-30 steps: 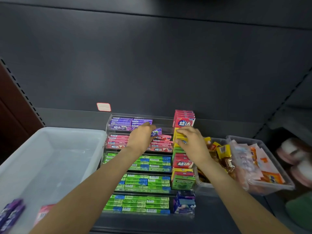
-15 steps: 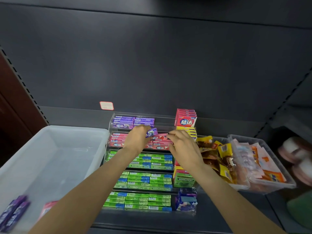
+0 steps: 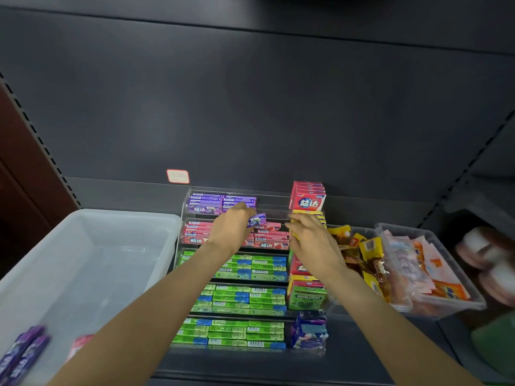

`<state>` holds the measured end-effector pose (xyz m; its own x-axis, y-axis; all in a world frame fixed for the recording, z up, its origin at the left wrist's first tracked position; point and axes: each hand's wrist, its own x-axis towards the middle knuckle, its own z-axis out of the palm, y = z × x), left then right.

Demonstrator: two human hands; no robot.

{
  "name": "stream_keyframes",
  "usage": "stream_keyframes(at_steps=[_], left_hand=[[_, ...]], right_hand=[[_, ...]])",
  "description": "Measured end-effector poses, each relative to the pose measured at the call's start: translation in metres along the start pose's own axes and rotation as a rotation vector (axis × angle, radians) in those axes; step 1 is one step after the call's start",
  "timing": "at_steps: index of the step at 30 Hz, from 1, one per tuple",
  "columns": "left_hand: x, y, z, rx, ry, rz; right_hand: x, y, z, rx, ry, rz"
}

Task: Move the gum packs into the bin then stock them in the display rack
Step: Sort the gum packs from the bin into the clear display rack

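A clear tiered display rack (image 3: 278, 208) stands on the shelf, with purple packs in its top row, red packs below and green packs in the lower rows. My left hand (image 3: 232, 228) holds a purple gum pack (image 3: 257, 220) over the red row, just below the purple row. My right hand (image 3: 312, 240) reaches with fingers extended beside the yellow boxes at the rack's right side and holds nothing that I can see. The white bin (image 3: 83, 263) at the left holds purple packs (image 3: 21, 355) and a red pack (image 3: 80, 345) in its near corner.
Stacked red, yellow and green gum boxes (image 3: 308, 200) stand right of the rack. Clear trays of snack packets (image 3: 426, 271) fill the shelf's right side. A dark blue bag (image 3: 309, 331) sits at the rack's front right. A dark back panel rises behind.
My left hand has shifted slightly with the purple pack, still near the top rows. My right hand drew left from the yellow boxes, then moved back beside them.
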<state>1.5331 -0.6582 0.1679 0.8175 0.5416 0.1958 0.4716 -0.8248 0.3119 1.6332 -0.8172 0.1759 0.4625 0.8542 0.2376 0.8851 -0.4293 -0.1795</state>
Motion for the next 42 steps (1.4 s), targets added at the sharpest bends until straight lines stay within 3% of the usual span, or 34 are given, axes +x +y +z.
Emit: stream_keyframes(at_steps=[5,10,16,31,42], left_hand=[[-0.001,-0.004,-0.002,-0.031,0.007,-0.009],[-0.007,-0.017,-0.003,-0.097,0.034,-0.056],[-0.008,-0.025,-0.005,-0.139,0.044,-0.077],[0.005,-0.011,0.0,-0.051,0.003,0.024],[0.008,-0.013,0.002,-0.123,-0.054,0.028]], right_hand=[[-0.006,-0.009,-0.001,0.041,0.039,-0.042],[0.0,-0.028,0.011,0.145,-0.141,-0.035],[0.006,-0.044,0.031,0.049,-0.298,0.037],[0.007,-0.041,0.03,0.175,-0.185,0.088],[0.012,-0.035,0.033,0.103,-0.185,0.049]])
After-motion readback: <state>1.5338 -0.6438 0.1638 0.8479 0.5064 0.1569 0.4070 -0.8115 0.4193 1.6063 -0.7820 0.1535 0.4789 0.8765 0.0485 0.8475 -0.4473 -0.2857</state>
